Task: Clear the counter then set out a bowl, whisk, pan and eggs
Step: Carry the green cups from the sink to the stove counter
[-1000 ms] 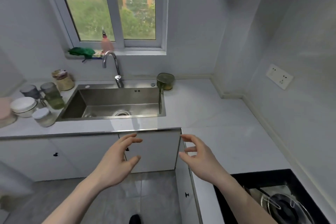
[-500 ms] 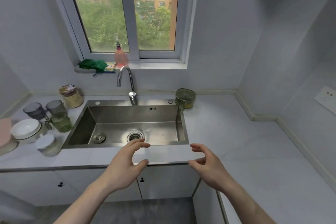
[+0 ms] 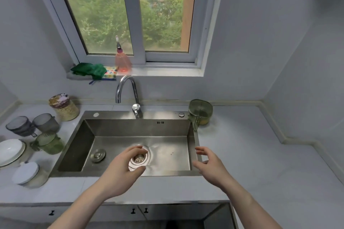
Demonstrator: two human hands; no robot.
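Left hand (image 3: 122, 171) held empty over the sink (image 3: 141, 130), fingers loosely curved, right hand (image 3: 210, 167) relaxed, nothing gripped, white bowl (image 3: 10, 151) cut off at nine o'clock on the counter (image 3: 251, 154), whisk, pan, eggs not made out.

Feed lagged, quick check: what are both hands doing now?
Left hand: open, fingers loosely curved, holding nothing.
Right hand: open, holding nothing.

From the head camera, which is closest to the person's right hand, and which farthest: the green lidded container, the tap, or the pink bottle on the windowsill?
From the right hand:
1. Green lidded container, on the counter at the sink's right back corner.
2. Tap, behind the sink's middle.
3. Pink bottle, up on the windowsill.
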